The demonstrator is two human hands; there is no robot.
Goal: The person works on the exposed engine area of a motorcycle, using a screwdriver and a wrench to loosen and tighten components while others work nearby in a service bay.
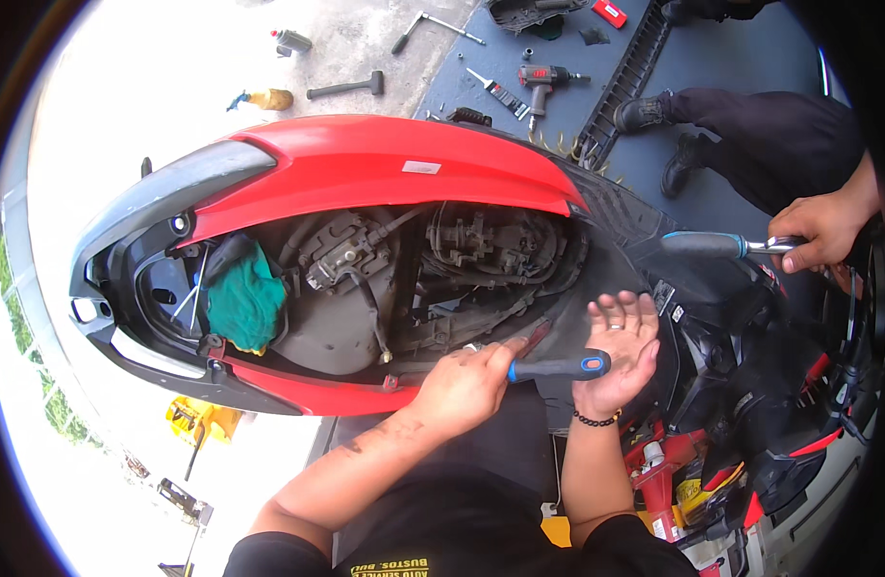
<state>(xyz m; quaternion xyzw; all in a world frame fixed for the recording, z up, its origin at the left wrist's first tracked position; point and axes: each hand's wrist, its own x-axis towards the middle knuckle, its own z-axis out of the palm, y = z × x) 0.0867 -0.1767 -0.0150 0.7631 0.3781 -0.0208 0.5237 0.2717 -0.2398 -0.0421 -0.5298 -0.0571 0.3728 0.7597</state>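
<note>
My left hand [462, 385] grips a ratchet wrench [563, 367] with a black and blue handle, low over the open body of a red and dark grey scooter [366, 163]. My right hand [616, 351] is palm up with fingers apart and curved, just behind and beside the handle's end; whether it touches the handle I cannot tell. Grimy engine parts [341, 255] show inside the scooter, and a green cloth [242, 303] lies in its front-left cavity. At right, a co-worker's hand [818, 226] holds another blue-handled wrench [702, 244] over the dark floorboard.
The co-worker's boots [635, 113] are at upper right. A rubber mallet [341, 87], an impact gun [543, 82], a socket wrench [438, 27] and a tube [500, 91] lie beyond the scooter. Dark panels [770, 385] and red containers [659, 486] sit at right; yellow equipment [197, 423] stands lower left.
</note>
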